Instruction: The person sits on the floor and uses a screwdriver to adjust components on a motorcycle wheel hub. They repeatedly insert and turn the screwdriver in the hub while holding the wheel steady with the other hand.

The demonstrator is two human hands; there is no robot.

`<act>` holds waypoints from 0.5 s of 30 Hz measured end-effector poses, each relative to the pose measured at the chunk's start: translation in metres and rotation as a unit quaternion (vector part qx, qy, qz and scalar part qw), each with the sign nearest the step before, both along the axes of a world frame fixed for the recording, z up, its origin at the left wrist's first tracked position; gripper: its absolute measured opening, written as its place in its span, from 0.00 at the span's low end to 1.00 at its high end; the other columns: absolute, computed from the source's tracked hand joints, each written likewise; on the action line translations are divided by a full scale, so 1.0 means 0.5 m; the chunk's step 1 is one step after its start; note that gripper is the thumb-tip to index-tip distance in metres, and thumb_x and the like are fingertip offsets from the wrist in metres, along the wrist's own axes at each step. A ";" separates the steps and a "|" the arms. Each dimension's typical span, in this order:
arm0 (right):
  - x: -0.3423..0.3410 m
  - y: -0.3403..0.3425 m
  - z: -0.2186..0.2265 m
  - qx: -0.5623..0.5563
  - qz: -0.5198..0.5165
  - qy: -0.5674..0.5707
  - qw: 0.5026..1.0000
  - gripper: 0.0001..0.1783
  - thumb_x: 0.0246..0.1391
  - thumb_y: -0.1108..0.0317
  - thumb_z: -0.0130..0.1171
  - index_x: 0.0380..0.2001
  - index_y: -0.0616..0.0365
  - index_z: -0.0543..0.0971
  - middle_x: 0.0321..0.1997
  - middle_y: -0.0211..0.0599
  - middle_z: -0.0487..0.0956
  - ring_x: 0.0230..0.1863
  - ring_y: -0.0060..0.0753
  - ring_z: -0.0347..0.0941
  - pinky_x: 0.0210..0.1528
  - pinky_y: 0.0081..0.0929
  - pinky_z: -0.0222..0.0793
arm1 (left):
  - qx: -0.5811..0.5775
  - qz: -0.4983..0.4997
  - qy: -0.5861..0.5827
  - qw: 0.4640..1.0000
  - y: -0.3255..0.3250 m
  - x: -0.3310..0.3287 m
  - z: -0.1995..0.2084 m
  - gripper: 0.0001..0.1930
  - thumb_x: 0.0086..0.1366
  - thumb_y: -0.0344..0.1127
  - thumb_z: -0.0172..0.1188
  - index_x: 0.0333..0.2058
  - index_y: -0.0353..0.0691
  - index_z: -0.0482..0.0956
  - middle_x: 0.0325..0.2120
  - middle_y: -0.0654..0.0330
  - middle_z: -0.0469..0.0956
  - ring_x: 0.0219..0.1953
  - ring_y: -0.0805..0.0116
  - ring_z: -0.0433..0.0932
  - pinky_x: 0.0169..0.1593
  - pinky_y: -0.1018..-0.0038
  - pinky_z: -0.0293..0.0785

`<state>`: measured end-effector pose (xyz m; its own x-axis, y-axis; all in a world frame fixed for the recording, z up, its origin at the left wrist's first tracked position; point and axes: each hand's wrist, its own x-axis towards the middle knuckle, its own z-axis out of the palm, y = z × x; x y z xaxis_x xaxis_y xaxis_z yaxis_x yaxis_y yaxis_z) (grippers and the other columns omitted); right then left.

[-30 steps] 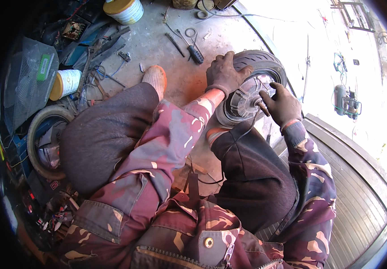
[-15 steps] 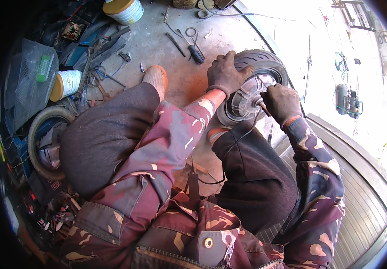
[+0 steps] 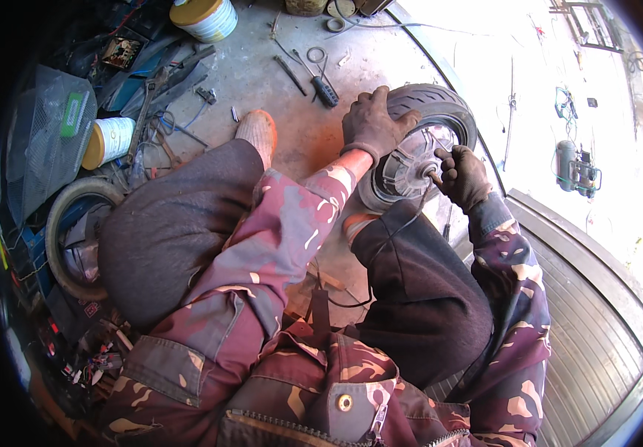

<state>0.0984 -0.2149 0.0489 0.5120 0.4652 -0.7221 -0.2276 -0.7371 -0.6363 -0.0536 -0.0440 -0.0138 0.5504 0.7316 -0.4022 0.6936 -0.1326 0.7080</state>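
A small wheel with a black tire (image 3: 427, 98) and a grey metal hub (image 3: 405, 170) stands tilted on the floor by my feet. My left hand (image 3: 375, 127), in a dark work glove, lies over the tire with its fingers wrapped on the tread. The gloved right hand (image 3: 461, 177) is closed beside the hub's center, close to the axle (image 3: 432, 173). What its curled fingers hold, if anything, is hidden. From the axle a black cable (image 3: 403, 226) runs down over my right leg.
On the floor ahead lie a dark-handled tool (image 3: 325, 91) and a thin black rod (image 3: 290, 75). White spools (image 3: 214, 21), a mesh basket (image 3: 47, 141) and another tire (image 3: 59, 237) crowd the left. A ribbed metal panel (image 3: 586, 313) is at right.
My right hand has turned and shifted slightly left and down at the axle, its forearm moving left. The left hand keeps its place on the tire.
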 end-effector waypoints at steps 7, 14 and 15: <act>-0.036 0.024 0.093 -0.230 0.302 -0.456 0.805 0.22 0.72 0.46 0.58 0.47 0.53 0.87 0.47 0.47 0.89 0.48 0.50 0.86 0.49 0.46 0.79 | -0.001 -0.001 -0.004 1.000 0.001 -0.002 -0.002 0.48 0.60 0.74 0.69 0.69 0.46 0.73 0.59 0.42 0.78 0.63 0.43 0.78 0.63 0.54 0.78; -0.015 0.051 0.090 -0.201 0.498 -0.465 0.703 0.19 0.69 0.49 0.62 0.36 0.53 0.87 0.38 0.45 0.88 0.40 0.54 0.86 0.47 0.50 0.80 | 0.002 0.001 -0.005 1.000 0.000 -0.002 0.002 0.47 0.61 0.73 0.69 0.69 0.47 0.73 0.60 0.42 0.78 0.63 0.43 0.78 0.63 0.54 0.78; -0.019 0.046 0.082 -0.212 0.475 -0.457 0.722 0.18 0.72 0.54 0.61 0.37 0.57 0.86 0.34 0.43 0.87 0.32 0.47 0.85 0.37 0.45 0.80 | 0.003 0.003 -0.005 1.000 -0.001 -0.002 0.002 0.47 0.61 0.72 0.69 0.69 0.47 0.73 0.60 0.42 0.78 0.63 0.43 0.78 0.63 0.54 0.78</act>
<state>0.0889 -0.1920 0.0898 0.4599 0.7563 -0.4653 0.8802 -0.4575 0.1263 -0.0547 -0.0443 -0.0129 0.5503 0.7371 -0.3923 0.6868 -0.1323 0.7147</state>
